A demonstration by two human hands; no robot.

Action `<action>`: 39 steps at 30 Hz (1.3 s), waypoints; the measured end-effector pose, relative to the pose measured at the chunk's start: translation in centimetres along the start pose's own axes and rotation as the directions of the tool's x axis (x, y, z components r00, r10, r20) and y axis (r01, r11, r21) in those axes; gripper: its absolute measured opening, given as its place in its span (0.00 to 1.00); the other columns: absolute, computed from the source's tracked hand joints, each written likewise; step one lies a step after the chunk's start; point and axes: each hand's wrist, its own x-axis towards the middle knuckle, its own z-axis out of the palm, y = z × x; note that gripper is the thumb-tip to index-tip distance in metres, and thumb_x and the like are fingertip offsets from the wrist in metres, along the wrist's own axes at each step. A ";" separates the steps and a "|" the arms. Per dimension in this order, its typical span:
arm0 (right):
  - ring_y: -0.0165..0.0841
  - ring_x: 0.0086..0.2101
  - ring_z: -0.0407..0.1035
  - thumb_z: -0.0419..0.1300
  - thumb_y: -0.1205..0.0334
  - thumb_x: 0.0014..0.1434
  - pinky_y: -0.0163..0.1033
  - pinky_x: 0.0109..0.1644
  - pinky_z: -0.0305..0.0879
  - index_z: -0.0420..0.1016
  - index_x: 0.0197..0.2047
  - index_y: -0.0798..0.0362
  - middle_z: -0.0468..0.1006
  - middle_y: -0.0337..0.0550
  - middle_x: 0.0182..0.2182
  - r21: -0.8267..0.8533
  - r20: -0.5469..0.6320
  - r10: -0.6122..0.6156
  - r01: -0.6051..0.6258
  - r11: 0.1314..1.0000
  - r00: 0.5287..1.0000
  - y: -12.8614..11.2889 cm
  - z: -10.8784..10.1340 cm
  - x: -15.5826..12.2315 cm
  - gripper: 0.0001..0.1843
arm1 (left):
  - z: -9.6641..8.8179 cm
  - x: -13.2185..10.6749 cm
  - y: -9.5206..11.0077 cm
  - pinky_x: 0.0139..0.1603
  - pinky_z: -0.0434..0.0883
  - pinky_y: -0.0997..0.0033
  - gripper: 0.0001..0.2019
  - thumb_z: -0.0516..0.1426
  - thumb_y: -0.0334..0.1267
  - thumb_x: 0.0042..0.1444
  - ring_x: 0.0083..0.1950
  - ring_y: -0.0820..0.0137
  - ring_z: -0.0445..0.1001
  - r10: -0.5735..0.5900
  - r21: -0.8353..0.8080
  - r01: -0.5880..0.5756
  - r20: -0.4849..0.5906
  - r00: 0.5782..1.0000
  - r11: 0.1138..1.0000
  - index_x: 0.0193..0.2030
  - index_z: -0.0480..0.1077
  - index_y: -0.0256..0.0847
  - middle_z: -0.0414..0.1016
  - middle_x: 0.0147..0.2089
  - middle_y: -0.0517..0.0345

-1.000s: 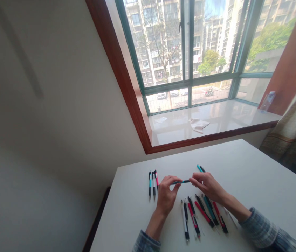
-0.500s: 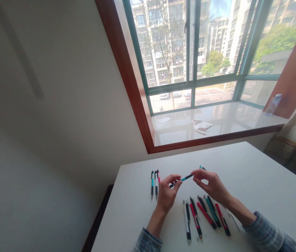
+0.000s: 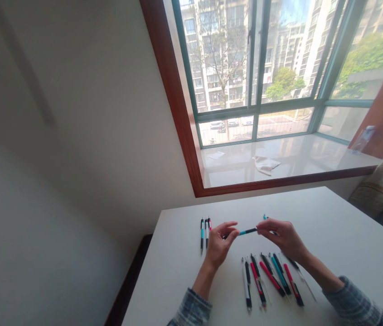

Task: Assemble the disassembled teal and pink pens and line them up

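A teal and black pen (image 3: 247, 232) is held level above the white table (image 3: 341, 235), pinched at both ends. My left hand (image 3: 221, 244) grips its left end with thumb and fingertips. My right hand (image 3: 281, 236) grips its right end. Three pens (image 3: 205, 231) lie side by side to the left of my left hand. A row of several red, teal, black and white pens (image 3: 269, 280) lies on the table below my hands. The tip of another teal pen (image 3: 265, 217) shows behind my right hand.
A wide window sill (image 3: 286, 158) with a crumpled white cloth (image 3: 266, 165) and a small paper (image 3: 215, 155) runs behind the table. A curtain (image 3: 381, 185) hangs at the right. The table's left edge drops to a dark floor (image 3: 133, 280).
The view has shifted, so everything sits a little further right. Both hands still hold the teal pen; it tilted up at the right half a second ago and is level again.
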 end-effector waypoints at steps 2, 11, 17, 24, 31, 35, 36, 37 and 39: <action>0.40 0.37 0.81 0.67 0.50 0.62 0.43 0.45 0.80 0.81 0.40 0.52 0.85 0.46 0.34 0.000 -0.051 0.017 -0.017 1.000 0.999 -0.3 0.1 0.1 0.14 | -0.6 0.2 -0.1 0.51 0.75 0.60 0.19 0.62 0.51 0.61 0.48 0.59 0.80 0.049 0.059 -0.041 -0.137 0.989 0.997 0.51 0.80 0.40 0.83 0.48 0.46; 0.38 0.31 0.79 0.60 0.52 0.66 0.42 0.39 0.78 0.76 0.35 0.49 0.83 0.43 0.30 -0.248 -0.088 -0.108 0.084 0.965 0.990 -3.9 4.8 0.9 0.12 | -3.9 1.0 -1.5 0.38 0.73 0.68 0.24 0.52 0.56 0.66 0.36 0.66 0.77 0.046 -0.040 -0.086 -0.595 0.802 0.995 0.38 0.79 0.37 0.81 0.35 0.50; 0.33 0.31 0.76 0.55 0.63 0.68 0.35 0.39 0.71 0.73 0.36 0.50 0.80 0.40 0.30 -0.380 0.037 -0.128 0.132 0.915 0.991 -3.8 9.5 1.8 0.08 | -4.2 0.7 -1.0 0.35 0.71 0.71 0.23 0.53 0.54 0.66 0.31 0.69 0.74 0.067 -0.060 -0.138 -0.643 0.763 0.989 0.34 0.77 0.37 0.77 0.28 0.55; 0.34 0.32 0.74 0.56 0.69 0.63 0.34 0.36 0.64 0.72 0.39 0.48 0.81 0.38 0.33 -0.547 0.128 -0.066 0.126 0.828 0.990 -4.2 12.6 0.8 0.06 | -4.5 0.3 -0.3 0.34 0.71 0.71 0.22 0.52 0.53 0.67 0.30 0.69 0.73 0.076 -0.047 -0.133 -0.620 0.781 0.990 0.32 0.76 0.38 0.75 0.27 0.57; 0.37 0.35 0.73 0.58 0.73 0.56 0.36 0.40 0.64 0.70 0.39 0.49 0.79 0.40 0.34 -0.537 0.190 0.021 0.086 0.839 0.982 -4.2 14.5 0.0 0.10 | -4.8 0.0 -0.3 0.34 0.70 0.72 0.22 0.51 0.52 0.68 0.30 0.69 0.72 0.071 -0.032 -0.109 -0.569 0.819 0.994 0.31 0.75 0.39 0.73 0.27 0.58; 0.36 0.36 0.73 0.57 0.76 0.54 0.35 0.40 0.64 0.71 0.39 0.49 0.79 0.41 0.35 -0.534 0.239 0.041 0.096 0.840 0.970 -4.1 14.7 0.0 0.13 | -4.9 0.1 -0.5 0.34 0.69 0.72 0.22 0.51 0.52 0.68 0.30 0.69 0.71 0.056 -0.037 -0.094 -0.568 0.821 0.995 0.31 0.75 0.39 0.74 0.27 0.58; 0.36 0.36 0.72 0.57 0.76 0.54 0.35 0.41 0.64 0.71 0.39 0.49 0.79 0.41 0.35 -0.534 0.250 0.041 0.102 0.839 0.967 -4.2 14.7 0.0 0.13 | -4.9 0.2 -0.5 0.34 0.69 0.72 0.22 0.51 0.52 0.67 0.30 0.69 0.71 0.052 -0.039 -0.089 -0.564 0.824 0.995 0.31 0.75 0.39 0.74 0.27 0.58; 0.36 0.36 0.73 0.57 0.75 0.55 0.35 0.41 0.64 0.72 0.39 0.49 0.79 0.41 0.36 -0.534 0.261 0.039 0.111 0.839 0.964 -4.2 14.7 0.0 0.12 | -4.8 0.2 -0.5 0.33 0.69 0.72 0.22 0.51 0.52 0.67 0.30 0.69 0.71 0.047 -0.042 -0.085 -0.561 0.827 0.996 0.31 0.75 0.39 0.73 0.27 0.58; 0.37 0.37 0.73 0.56 0.74 0.57 0.35 0.42 0.65 0.73 0.40 0.49 0.80 0.42 0.37 -0.537 0.286 0.033 0.132 0.833 0.958 -4.2 14.8 0.1 0.11 | -4.7 0.2 -0.5 0.33 0.68 0.72 0.22 0.52 0.52 0.67 0.30 0.69 0.71 0.037 -0.047 -0.076 -0.555 0.831 0.996 0.31 0.75 0.38 0.73 0.27 0.58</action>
